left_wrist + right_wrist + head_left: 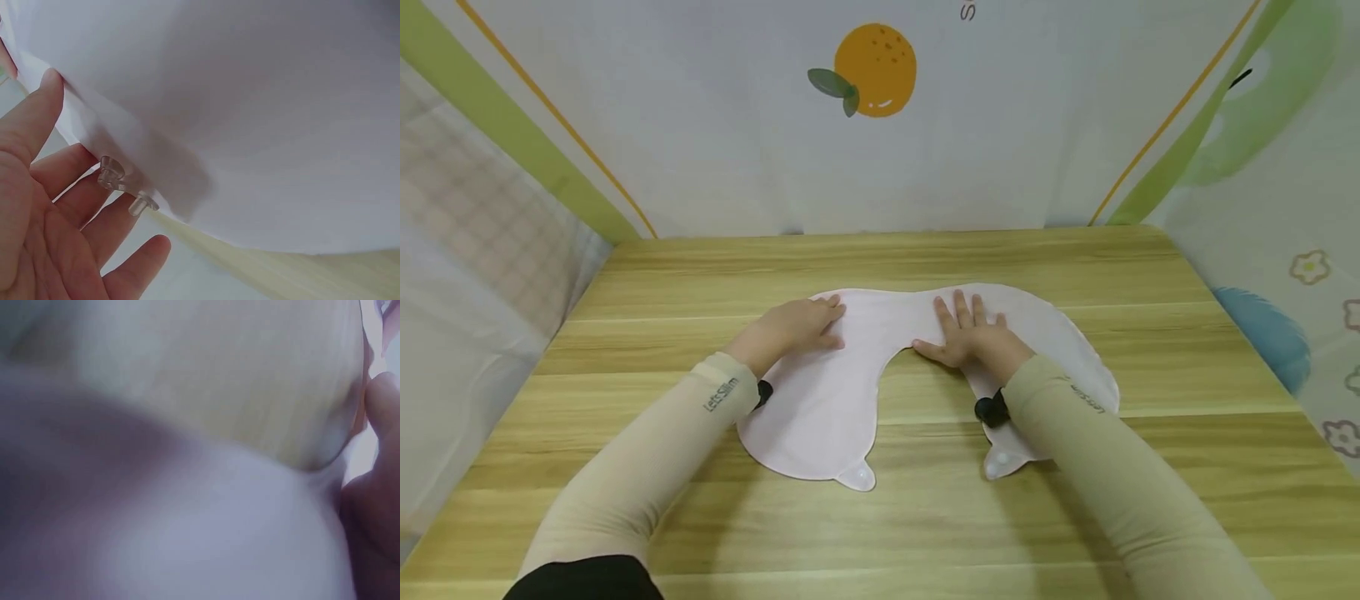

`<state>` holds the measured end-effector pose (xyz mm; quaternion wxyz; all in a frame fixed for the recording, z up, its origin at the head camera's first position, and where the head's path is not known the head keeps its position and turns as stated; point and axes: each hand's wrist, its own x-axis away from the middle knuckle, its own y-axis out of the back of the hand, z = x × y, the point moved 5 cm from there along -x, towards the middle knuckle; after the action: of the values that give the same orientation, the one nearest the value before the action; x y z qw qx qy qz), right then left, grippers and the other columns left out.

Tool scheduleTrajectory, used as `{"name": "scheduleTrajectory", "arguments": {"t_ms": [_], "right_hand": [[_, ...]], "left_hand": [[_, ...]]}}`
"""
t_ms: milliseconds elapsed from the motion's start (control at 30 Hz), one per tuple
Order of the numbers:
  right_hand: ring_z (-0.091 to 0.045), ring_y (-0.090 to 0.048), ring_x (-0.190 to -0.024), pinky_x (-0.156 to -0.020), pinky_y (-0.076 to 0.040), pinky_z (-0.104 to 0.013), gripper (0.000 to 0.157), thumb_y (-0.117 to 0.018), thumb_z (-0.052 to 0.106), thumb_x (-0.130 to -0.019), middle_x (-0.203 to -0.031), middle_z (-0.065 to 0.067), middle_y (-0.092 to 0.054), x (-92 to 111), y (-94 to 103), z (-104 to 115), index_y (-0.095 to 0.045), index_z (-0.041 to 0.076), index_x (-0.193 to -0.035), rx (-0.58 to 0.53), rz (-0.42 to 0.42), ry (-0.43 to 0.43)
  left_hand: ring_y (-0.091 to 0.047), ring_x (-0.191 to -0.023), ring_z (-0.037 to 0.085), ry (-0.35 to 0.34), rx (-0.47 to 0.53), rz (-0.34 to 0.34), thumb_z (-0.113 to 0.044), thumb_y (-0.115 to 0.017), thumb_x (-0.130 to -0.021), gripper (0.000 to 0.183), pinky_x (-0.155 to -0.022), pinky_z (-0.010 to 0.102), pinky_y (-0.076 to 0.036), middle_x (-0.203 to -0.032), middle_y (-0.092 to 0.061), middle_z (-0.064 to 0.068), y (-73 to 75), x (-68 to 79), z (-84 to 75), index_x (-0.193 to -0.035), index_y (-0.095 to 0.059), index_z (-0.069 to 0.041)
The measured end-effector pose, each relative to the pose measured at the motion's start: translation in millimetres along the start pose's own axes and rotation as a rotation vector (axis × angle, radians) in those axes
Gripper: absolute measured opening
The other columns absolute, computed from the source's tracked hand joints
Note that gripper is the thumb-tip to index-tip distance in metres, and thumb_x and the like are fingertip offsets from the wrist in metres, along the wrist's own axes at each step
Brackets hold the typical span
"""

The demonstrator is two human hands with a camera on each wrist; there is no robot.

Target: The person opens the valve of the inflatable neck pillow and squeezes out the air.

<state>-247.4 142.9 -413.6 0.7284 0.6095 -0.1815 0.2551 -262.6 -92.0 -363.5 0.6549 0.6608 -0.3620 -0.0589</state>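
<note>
A pale pink U-shaped cloth (pixel 831 425), bib-like with snap tabs at its two lower ends, lies spread on the wooden table. On its upper left part rests my left hand (pixel 805 323), fingers pointing inward and close together. The left wrist view shows that hand's thumb (pixel 51 84) at the cloth and small clear plastic pieces (pixel 111 175) by the fingers. My right hand (pixel 973 333) presses flat on the cloth's upper right part, fingers spread, its thumb at the inner curve. The blurred right wrist view shows part of the right hand (pixel 378 519) beside the cloth.
The wooden table (pixel 587 400) extends around the cloth on all sides. Behind it hangs a pale curtain (pixel 722 117) printed with an orange; patterned fabric (pixel 1285 250) covers the right side. Dark wrist cameras (pixel 992 410) sit under both wrists.
</note>
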Motion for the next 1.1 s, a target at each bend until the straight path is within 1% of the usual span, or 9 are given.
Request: {"name": "scheduleTrajectory", "arguments": {"t_ms": [133, 233, 300, 400, 567, 700, 800, 900, 1100], "right_hand": [[-0.040, 0.027, -0.149, -0.115, 0.013, -0.071, 0.101, -0.027, 0.079, -0.092, -0.163, -0.016, 0.027, 15, 5.2, 3, 0.016, 0.017, -0.159, -0.033, 0.000, -0.001], [-0.037, 0.027, -0.150, -0.117, 0.012, -0.069, 0.093, -0.029, 0.071, -0.096, -0.164, -0.014, 0.025, 27, 10.3, 10, 0.014, 0.017, -0.159, -0.030, -0.020, 0.023], [-0.036, 0.026, -0.151, -0.117, 0.011, -0.069, 0.084, -0.031, 0.061, -0.101, -0.165, -0.014, 0.022, 37, 16.0, 16, 0.011, 0.018, -0.160, -0.009, -0.052, 0.059], [-0.035, 0.016, -0.154, -0.118, 0.003, -0.071, 0.071, -0.033, 0.046, -0.106, -0.168, -0.013, 0.013, 48, 23.4, 19, 0.002, 0.019, -0.161, 0.069, -0.128, 0.136], [-0.037, 0.001, -0.155, -0.116, -0.008, -0.075, 0.060, -0.037, 0.034, -0.108, -0.169, -0.010, 0.000, 57, 25.6, 8, -0.013, 0.023, -0.161, 0.176, -0.198, 0.260], [-0.039, -0.001, -0.155, -0.114, -0.008, -0.076, 0.058, -0.036, 0.036, -0.108, -0.169, -0.008, -0.002, 56, 19.5, -1, -0.015, 0.025, -0.161, 0.158, -0.176, 0.333], [-0.039, 0.000, -0.155, -0.114, -0.006, -0.076, 0.059, -0.035, 0.041, -0.108, -0.169, -0.007, -0.002, 53, 13.9, -4, -0.014, 0.026, -0.161, 0.124, -0.144, 0.349], [-0.040, 0.001, -0.154, -0.114, -0.005, -0.077, 0.061, -0.034, 0.042, -0.107, -0.169, -0.008, 0.000, 51, 10.5, -6, -0.012, 0.025, -0.161, 0.122, -0.134, 0.335], [-0.042, 0.006, -0.154, -0.115, 0.001, -0.076, 0.059, -0.028, 0.049, -0.107, -0.169, -0.003, 0.005, 47, 3.7, -14, -0.007, 0.034, -0.160, 0.120, -0.132, 0.274]], "left_hand": [[-0.026, -0.150, 0.038, -0.016, 0.013, -0.023, -0.034, -0.060, -0.099, 0.071, -0.123, 0.049, -0.024, -0.162, -0.023, 0.022, -1.1, 1.4, 2.7, -0.152, -0.032, 0.003], [-0.026, -0.150, 0.036, -0.029, 0.017, -0.039, -0.035, -0.062, -0.098, 0.071, -0.123, 0.050, -0.025, -0.162, -0.025, 0.020, -2.5, 3.4, 5.0, -0.152, -0.034, 0.001], [-0.027, -0.150, 0.035, -0.048, 0.027, -0.055, -0.035, -0.064, -0.097, 0.071, -0.122, 0.050, -0.026, -0.162, -0.026, 0.019, -2.4, 5.3, 5.1, -0.152, -0.036, -0.001], [-0.027, -0.150, 0.034, -0.095, 0.044, -0.094, -0.033, -0.065, -0.096, 0.067, -0.121, 0.051, -0.028, -0.162, -0.029, 0.018, -0.1, 7.5, 3.2, -0.152, -0.039, -0.004], [-0.030, -0.150, 0.033, -0.153, 0.046, -0.131, -0.030, -0.065, -0.096, 0.062, -0.120, 0.050, -0.030, -0.160, -0.034, 0.017, 3.1, 6.4, -0.5, -0.150, -0.043, -0.006], [-0.028, -0.151, 0.032, -0.152, 0.051, -0.103, -0.030, -0.064, -0.097, 0.062, -0.121, 0.050, -0.028, -0.161, -0.033, 0.015, 0.2, 4.5, -0.8, -0.151, -0.043, -0.008], [-0.027, -0.151, 0.031, -0.147, 0.052, -0.085, -0.031, -0.064, -0.097, 0.063, -0.122, 0.049, -0.027, -0.162, -0.031, 0.014, -4.0, 3.5, 0.1, -0.152, -0.041, -0.009], [-0.026, -0.151, 0.032, -0.147, 0.052, -0.091, -0.031, -0.064, -0.097, 0.064, -0.122, 0.049, -0.026, -0.162, -0.030, 0.014, -5.5, 4.2, 0.8, -0.152, -0.040, -0.008], [-0.028, -0.151, 0.032, -0.140, 0.055, -0.106, -0.031, -0.064, -0.097, 0.063, -0.121, 0.049, -0.028, -0.161, -0.031, 0.015, -4.3, 7.8, 2.8, -0.151, -0.042, -0.007]]}}
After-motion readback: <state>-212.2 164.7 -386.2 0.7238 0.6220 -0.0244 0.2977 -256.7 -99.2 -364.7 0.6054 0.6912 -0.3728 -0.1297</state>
